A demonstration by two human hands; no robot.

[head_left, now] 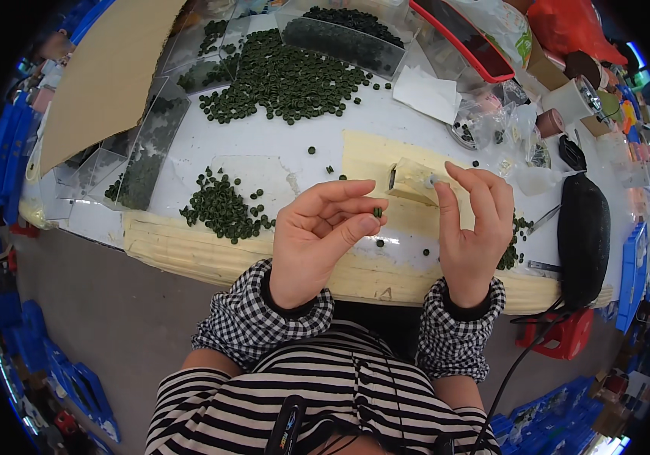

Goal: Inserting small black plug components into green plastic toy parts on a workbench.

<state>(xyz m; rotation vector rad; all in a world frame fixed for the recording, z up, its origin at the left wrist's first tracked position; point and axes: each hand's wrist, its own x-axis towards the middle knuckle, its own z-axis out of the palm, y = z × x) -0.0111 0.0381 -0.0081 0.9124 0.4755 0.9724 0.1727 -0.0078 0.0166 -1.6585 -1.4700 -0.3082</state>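
Observation:
Between the thumb and fingers of my left hand (310,235) is a small dark green round piece (377,213), held near the front of the table. My right hand (477,216) is open, thumb and index finger apart, beside a small tape-wrapped block (416,182). A pale bluish tip (432,180) shows on the block next to the right thumb; whether they touch I cannot tell. The block rests on yellowish tape covering the tabletop. A loose pile of similar green pieces (222,208) lies left of my left hand, and more (508,254) lie partly behind my right hand.
A large heap of green pieces (279,80) spreads at the back, beside a clear bin (340,45). Cardboard (105,76) leans over clear trays at left. At right are a red-rimmed case (465,42), white paper (425,92), plastic bags and a black pouch (583,239).

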